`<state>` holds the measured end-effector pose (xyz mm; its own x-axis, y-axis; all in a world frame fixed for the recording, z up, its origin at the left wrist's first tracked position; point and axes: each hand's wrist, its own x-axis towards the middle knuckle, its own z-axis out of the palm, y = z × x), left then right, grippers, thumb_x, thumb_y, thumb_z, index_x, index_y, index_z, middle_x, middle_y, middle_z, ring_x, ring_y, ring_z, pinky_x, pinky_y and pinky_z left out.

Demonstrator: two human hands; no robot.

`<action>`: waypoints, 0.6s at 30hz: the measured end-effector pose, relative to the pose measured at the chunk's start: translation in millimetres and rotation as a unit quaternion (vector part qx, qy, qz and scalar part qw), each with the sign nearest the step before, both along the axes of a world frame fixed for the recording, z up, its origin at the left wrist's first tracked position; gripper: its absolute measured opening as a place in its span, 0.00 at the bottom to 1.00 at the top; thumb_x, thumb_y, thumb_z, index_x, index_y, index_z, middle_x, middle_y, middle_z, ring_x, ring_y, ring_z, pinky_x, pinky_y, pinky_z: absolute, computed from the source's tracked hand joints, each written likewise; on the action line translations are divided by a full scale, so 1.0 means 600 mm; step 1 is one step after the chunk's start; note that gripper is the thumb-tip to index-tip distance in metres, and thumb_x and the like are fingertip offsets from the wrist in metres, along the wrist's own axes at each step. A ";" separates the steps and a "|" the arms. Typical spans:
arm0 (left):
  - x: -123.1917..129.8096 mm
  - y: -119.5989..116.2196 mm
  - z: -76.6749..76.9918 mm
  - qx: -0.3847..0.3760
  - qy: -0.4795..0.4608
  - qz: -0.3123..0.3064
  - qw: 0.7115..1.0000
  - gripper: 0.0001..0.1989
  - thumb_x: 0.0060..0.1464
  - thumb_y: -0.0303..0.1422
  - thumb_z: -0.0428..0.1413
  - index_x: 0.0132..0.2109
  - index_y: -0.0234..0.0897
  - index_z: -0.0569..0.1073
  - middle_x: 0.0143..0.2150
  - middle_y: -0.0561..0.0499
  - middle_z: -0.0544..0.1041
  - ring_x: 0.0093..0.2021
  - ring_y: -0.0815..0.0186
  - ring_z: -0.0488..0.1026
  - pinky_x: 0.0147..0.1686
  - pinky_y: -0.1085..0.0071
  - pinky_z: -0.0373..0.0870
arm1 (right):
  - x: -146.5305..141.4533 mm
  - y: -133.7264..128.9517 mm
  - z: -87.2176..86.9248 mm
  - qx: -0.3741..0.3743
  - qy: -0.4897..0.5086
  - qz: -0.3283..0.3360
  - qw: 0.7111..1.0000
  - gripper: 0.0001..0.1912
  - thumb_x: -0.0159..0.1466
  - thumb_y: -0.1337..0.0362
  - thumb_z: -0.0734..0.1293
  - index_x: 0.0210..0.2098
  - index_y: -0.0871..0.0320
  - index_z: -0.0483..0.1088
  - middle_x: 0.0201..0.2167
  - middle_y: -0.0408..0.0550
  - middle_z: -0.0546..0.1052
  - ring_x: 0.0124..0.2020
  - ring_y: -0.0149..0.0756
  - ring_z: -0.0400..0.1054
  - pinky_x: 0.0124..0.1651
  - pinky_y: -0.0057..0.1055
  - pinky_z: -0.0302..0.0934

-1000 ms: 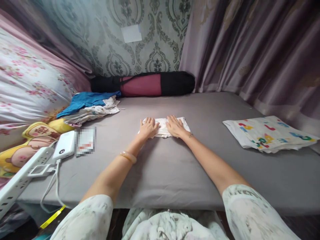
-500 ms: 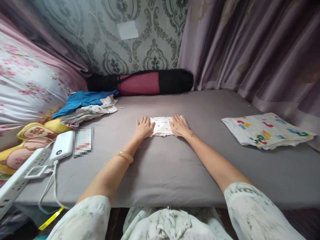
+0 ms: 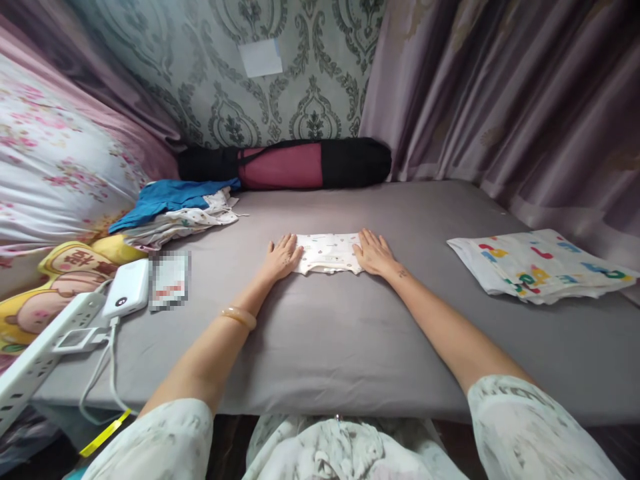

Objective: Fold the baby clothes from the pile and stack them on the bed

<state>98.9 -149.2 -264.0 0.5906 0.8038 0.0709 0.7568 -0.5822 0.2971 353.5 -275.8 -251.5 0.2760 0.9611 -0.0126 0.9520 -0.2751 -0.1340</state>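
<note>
A small white garment with tiny printed figures lies folded into a flat rectangle on the grey sheet. My left hand rests flat at its left end, fingers stretched out and the thumb along its edge. At the right end lies my right hand, palm down with the fingers apart and pointing away from me. Both hands touch the cloth without gripping it. A part of each end is hidden beneath the hands.
Right of me lies a folded white cloth with colourful prints. At left are a clothes pile, a power bank, a blurred packet, a power strip with cables and a yellow cushion. A black-and-maroon long bag lines the wall.
My hands have slid apart toward the garment's two ends, so more of its printed middle shows. The camera view has shifted slightly.
</note>
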 end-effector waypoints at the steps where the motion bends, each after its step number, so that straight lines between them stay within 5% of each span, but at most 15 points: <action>1: 0.000 -0.002 0.001 0.001 -0.014 0.001 1.000 0.30 0.66 0.45 0.37 0.69 0.35 0.56 0.71 0.41 0.54 0.71 0.57 0.50 0.68 0.47 0.42 | -0.002 0.001 0.003 -0.005 -0.001 -0.001 1.000 0.35 0.70 0.55 0.46 0.69 0.72 0.48 0.71 0.59 0.48 0.71 0.46 0.41 0.71 0.47 0.34; 7: -0.009 -0.011 0.005 0.036 -0.097 0.012 0.995 0.26 0.66 0.42 0.39 0.66 0.38 0.62 0.70 0.44 0.59 0.71 0.58 0.50 0.68 0.51 0.44 | -0.029 0.014 0.020 0.035 -0.003 0.026 0.999 0.34 0.71 0.55 0.45 0.70 0.69 0.49 0.72 0.58 0.47 0.72 0.45 0.38 0.71 0.45 0.33; 18: -0.009 -0.011 -0.005 0.047 -0.099 0.002 0.994 0.24 0.65 0.40 0.40 0.63 0.40 0.65 0.66 0.46 0.66 0.70 0.57 0.54 0.68 0.50 0.44 | -0.039 0.025 0.008 -0.019 0.009 0.035 0.999 0.34 0.71 0.53 0.44 0.70 0.67 0.49 0.71 0.58 0.49 0.72 0.45 0.40 0.71 0.45 0.32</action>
<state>93.3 -155.8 -267.2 0.5544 0.7907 0.2596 0.6913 -0.6112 0.3855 330.1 -261.0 -246.8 0.2080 0.9767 -0.0530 0.9666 -0.2135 -0.1419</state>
